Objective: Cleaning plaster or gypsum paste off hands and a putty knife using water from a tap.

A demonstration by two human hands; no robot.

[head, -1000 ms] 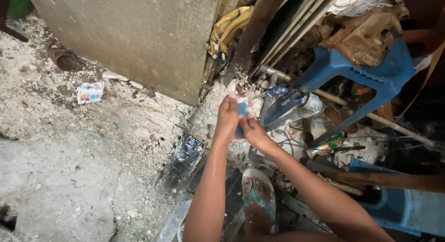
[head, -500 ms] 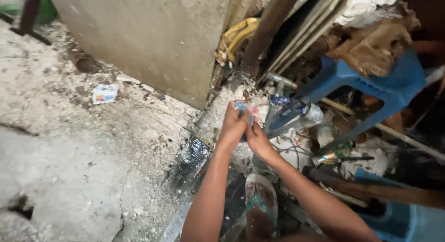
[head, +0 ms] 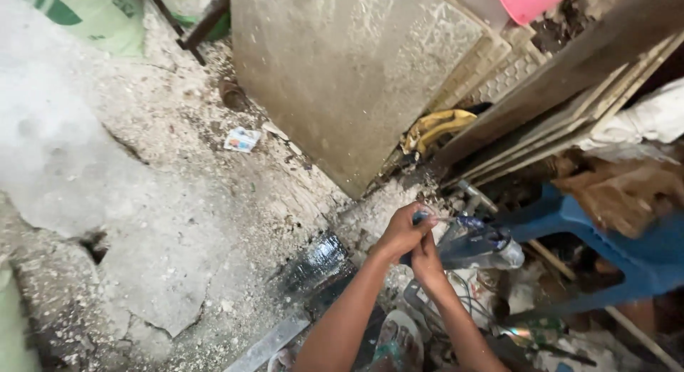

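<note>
My left hand (head: 397, 235) and my right hand (head: 427, 264) are pressed together over a heap of rubble and clutter. Between their fingers they grip a small blue object (head: 420, 217); its exact kind is too small to tell. Just right of the hands lies a blue and grey power tool (head: 476, 245), touching or almost touching my right hand. Both forearms reach up from the bottom edge of the view. Thin cables (head: 467, 301) curl on the ground under my right wrist.
A large grey slab (head: 342, 73) leans against stacked boards behind the hands. A blue plastic stool (head: 605, 251) stands to the right. Also around: a yellow object (head: 434, 126), a dark wet patch (head: 317, 261), a metal strip (head: 274, 340), my sandalled foot (head: 395, 340), and cracked concrete floor (head: 107, 172) on the left.
The view has swung up and back, so the hands now sit lower in the picture. Both hands stay closed together on the small blue object beside the power tool.
</note>
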